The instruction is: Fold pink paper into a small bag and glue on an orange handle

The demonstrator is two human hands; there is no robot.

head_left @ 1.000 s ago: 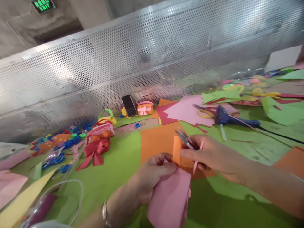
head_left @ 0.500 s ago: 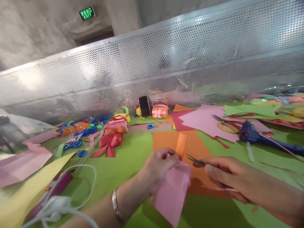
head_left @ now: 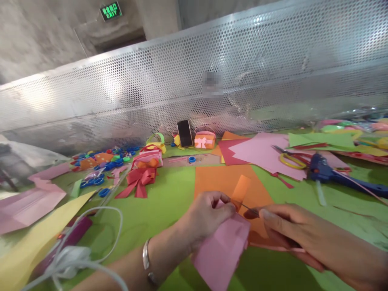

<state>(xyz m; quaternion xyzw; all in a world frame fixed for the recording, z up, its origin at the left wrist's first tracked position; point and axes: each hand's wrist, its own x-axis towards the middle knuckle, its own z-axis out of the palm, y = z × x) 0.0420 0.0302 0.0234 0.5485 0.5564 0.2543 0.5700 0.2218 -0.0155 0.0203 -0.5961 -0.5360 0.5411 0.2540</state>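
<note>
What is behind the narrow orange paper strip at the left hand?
A large, flat orange paper sheet shows on both sides of the strip; what is directly behind is covered.

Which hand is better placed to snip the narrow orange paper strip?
Likely the right hand: it holds the grey metal scissors, tips at the orange strip, while the left hand grips flat pink paper.

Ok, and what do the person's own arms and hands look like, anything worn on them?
The left hand and right hand are bare, without gloves. A shiny silver cuff bracelet sits on the left forearm, with an opening between its ends. No sleeve shows on it or on the visible part of the right forearm.
</note>
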